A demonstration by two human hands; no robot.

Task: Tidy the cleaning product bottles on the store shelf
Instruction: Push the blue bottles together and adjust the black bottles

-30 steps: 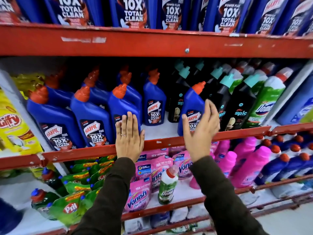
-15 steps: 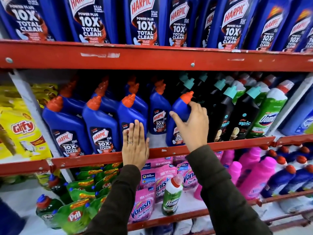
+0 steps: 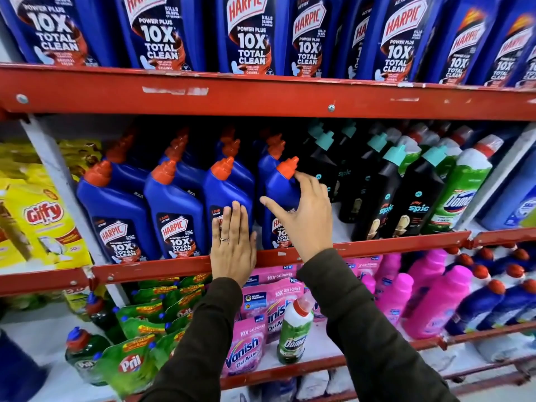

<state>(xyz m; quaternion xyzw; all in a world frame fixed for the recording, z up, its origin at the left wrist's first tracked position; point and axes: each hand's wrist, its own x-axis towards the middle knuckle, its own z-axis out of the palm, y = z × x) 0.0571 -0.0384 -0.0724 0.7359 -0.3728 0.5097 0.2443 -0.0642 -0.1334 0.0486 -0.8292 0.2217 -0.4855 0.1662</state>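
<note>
On the middle shelf, blue Harpic bottles with orange caps stand in a front row behind the red shelf rail [image 3: 145,268]. My right hand [image 3: 304,216] grips the rightmost blue Harpic bottle [image 3: 280,187], thumb across its front and fingers by the cap. My left hand [image 3: 233,245] lies flat, fingers together, against the neighbouring Harpic bottle [image 3: 223,192] and the rail, holding nothing. Black Spic bottles [image 3: 385,192] with teal caps stand just right of the held bottle.
Green Domex bottles [image 3: 461,192] stand at the right end of this shelf, yellow Giffy packs [image 3: 43,216] at the left. Large Harpic bottles [image 3: 249,36] fill the shelf above. Below are Pril pouches [image 3: 130,361], Vanish pouches [image 3: 246,349], one lone Domex bottle [image 3: 294,332] and pink bottles [image 3: 435,300].
My right hand closed on the rightmost Harpic bottle and shifted it left, closer to the row. My left hand stayed flat on the rail. The view tilted upward.
</note>
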